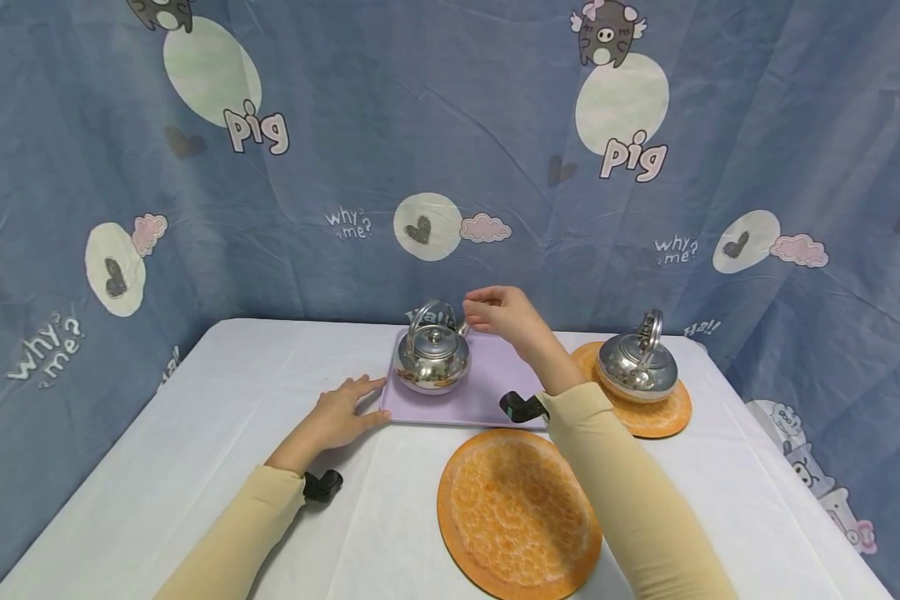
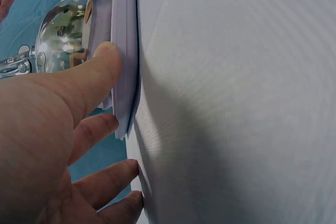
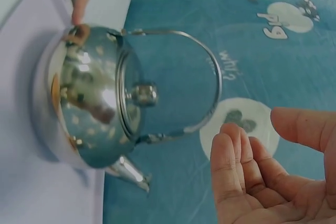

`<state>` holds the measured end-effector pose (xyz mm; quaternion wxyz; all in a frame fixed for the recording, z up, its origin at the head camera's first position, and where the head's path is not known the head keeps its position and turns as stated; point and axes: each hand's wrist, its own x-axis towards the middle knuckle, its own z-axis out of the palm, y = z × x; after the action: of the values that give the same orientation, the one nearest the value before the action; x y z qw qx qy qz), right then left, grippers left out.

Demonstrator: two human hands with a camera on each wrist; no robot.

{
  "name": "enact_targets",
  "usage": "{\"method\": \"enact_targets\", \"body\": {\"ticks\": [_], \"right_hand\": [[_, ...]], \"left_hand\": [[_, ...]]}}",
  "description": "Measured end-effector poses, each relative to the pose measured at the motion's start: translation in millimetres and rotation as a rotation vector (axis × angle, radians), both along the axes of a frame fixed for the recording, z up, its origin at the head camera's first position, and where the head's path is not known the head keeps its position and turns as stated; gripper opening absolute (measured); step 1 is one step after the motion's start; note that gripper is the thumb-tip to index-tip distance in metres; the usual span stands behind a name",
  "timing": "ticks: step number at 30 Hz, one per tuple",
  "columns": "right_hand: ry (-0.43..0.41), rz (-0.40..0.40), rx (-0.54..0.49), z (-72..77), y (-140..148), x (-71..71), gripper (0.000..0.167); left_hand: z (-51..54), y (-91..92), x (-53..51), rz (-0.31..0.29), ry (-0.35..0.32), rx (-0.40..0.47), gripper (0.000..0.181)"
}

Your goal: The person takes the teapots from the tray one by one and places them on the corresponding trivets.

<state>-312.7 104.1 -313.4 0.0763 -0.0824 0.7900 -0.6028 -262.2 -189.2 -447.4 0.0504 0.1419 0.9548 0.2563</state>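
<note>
A shiny steel kettle with an arched handle stands upright on the left part of a pale purple tray. My left hand lies at the tray's near left corner. In the left wrist view its thumb touches the tray's rim, while the other fingers spread along the side and the cloth. My right hand hovers beside the kettle's handle and spout, above the tray. The right wrist view shows its fingers loosely bent, apart from the handle, with nothing in the hand.
Right of the tray, a second steel kettle sits on a round orange mat. Another round orange mat lies in front of the tray, partly behind my right sleeve. A white cloth covers the table; a blue printed curtain hangs behind.
</note>
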Motion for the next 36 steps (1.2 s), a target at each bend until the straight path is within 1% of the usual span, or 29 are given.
{"method": "enact_targets", "body": {"ticks": [4, 10, 16, 23, 26, 31, 36], "right_hand": [[-0.011, 0.009, -0.014, -3.4, -11.0, -1.9, 0.043], [-0.018, 0.015, -0.006, -8.9, -28.1, -5.1, 0.041], [-0.045, -0.004, -0.006, -13.6, -43.8, -7.2, 0.038], [-0.07, -0.019, -0.003, -17.2, -54.0, -8.6, 0.039], [-0.089, -0.028, -0.027, -18.4, -57.8, -9.4, 0.04], [-0.13, -0.044, -0.109, -20.4, -66.3, -8.6, 0.044], [-0.136, -0.071, -0.182, -26.5, -74.6, -10.5, 0.039]], "left_hand": [[0.8, 0.2, 0.7, 0.001, 0.002, 0.001, 0.069], [1.6, 0.2, 1.0, 0.006, 0.004, 0.003, 0.07], [2.2, 0.0, 0.3, 0.001, 0.004, 0.002, 0.069], [3.6, 0.2, 2.2, -0.004, 0.01, 0.0, 0.069], [4.1, 0.4, 2.4, -0.003, 0.015, -0.004, 0.069], [4.5, 0.4, 3.4, -0.003, 0.019, 0.001, 0.069], [3.8, 0.8, 3.4, -0.002, 0.018, 0.005, 0.068]]}}
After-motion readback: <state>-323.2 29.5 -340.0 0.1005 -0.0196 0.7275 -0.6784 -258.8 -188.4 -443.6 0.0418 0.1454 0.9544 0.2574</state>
